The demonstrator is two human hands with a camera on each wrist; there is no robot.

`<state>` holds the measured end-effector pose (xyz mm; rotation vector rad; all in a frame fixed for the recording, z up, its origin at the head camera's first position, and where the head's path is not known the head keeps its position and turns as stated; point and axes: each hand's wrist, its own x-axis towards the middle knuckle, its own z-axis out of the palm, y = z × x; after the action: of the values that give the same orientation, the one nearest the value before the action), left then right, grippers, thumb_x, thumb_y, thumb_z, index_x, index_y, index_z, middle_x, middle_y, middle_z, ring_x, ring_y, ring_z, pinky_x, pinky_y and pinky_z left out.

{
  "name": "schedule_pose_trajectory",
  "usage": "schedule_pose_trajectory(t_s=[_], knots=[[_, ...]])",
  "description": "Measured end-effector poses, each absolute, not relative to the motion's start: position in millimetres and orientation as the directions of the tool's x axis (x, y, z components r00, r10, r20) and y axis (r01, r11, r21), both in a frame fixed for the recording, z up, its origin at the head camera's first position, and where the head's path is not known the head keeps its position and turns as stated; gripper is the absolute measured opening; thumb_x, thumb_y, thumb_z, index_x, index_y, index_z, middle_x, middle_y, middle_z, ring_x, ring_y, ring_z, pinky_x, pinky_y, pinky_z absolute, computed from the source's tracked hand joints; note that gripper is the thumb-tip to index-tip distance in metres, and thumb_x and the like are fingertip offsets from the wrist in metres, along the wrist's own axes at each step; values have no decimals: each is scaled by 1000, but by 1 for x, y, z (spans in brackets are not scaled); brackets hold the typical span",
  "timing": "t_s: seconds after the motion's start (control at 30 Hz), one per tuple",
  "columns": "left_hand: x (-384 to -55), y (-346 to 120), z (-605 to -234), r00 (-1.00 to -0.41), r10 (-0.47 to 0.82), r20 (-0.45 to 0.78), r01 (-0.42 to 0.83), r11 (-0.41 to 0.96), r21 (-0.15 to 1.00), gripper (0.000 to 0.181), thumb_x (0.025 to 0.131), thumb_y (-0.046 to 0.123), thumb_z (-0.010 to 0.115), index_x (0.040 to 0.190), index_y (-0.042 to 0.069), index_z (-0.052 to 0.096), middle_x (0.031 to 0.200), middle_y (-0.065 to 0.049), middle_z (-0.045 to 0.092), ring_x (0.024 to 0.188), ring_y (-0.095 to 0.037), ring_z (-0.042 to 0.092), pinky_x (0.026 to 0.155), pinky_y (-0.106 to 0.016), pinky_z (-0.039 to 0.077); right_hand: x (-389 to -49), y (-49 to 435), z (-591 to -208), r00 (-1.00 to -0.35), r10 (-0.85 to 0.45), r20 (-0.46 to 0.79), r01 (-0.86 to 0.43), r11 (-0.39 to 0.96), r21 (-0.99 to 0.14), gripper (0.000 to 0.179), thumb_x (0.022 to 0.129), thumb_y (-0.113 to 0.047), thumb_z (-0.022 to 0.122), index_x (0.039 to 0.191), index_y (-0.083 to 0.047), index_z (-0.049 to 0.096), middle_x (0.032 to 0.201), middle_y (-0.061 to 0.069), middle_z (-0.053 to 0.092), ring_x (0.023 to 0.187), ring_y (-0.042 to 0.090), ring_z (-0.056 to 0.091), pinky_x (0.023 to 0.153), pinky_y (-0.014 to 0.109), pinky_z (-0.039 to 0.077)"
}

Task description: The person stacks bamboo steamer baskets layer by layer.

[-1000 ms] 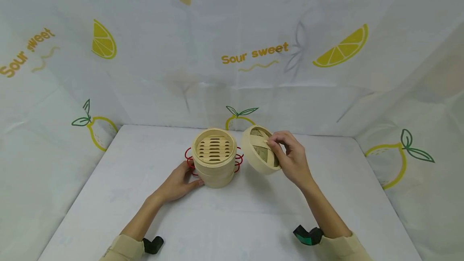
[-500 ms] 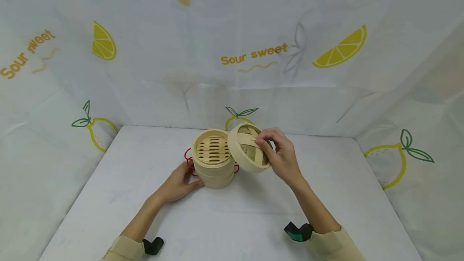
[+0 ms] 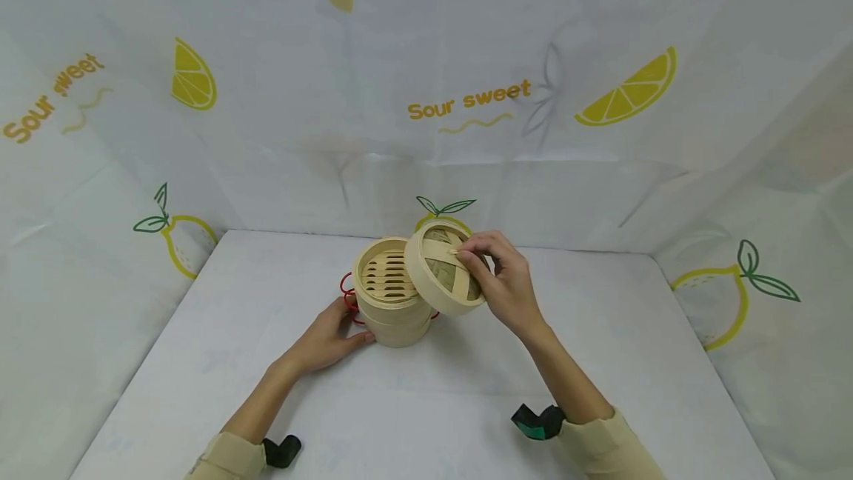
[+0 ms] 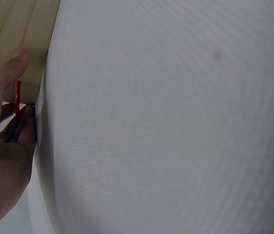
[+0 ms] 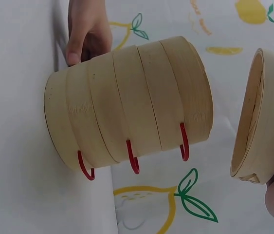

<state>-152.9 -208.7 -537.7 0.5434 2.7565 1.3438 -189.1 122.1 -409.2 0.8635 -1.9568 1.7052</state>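
A round bamboo steamer (image 3: 397,328) of stacked tiers stands upright on the table, its slatted top tier uncovered. Red loops (image 5: 184,146) stick out from its sides. My left hand (image 3: 324,338) grips the steamer low on its left side; in the left wrist view the thumb (image 4: 15,68) lies along the wall and the fingers reach behind. Between thumb and fingers, my right hand (image 3: 504,284) pinches the small handle on top of the steamer lid (image 3: 440,269). That lid is tilted. A gap separates it from the stack in the right wrist view. Little of the right hand shows there.
The white table (image 3: 426,421) runs back to a white curtain (image 3: 300,132) printed with lemons and lettering. Black wrist mounts (image 3: 283,452) sit by both sleeves.
My right hand has carried the lid leftward, from beside the steamer to partly above its right half. The left hand and the stack have stayed in place.
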Motion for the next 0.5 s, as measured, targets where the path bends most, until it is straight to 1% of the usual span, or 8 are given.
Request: schedule_pose_trajectory(t_s=[0.2, 0.5], knots=[[-153, -209, -538, -938, 321, 128, 299, 566, 768, 64, 95, 29, 87, 147, 7, 57, 145, -8, 66, 143, -30, 61, 124, -54, 50, -191, 114, -408, -731, -186, 656, -675, 66, -734, 6, 97, 9, 73, 103, 8, 74, 107, 19, 68, 109, 3, 66, 100, 15, 59], [-153, -208, -537, -939, 320, 126, 295, 561, 773, 64, 94, 26, 87, 147, 7, 57, 145, -8, 66, 144, -31, 61, 125, -54, 49, -193, 103, -413, -736, -187, 651, -671, 70, -738, 9, 95, 11, 73, 104, 7, 74, 106, 24, 69, 109, 3, 65, 98, 13, 59]])
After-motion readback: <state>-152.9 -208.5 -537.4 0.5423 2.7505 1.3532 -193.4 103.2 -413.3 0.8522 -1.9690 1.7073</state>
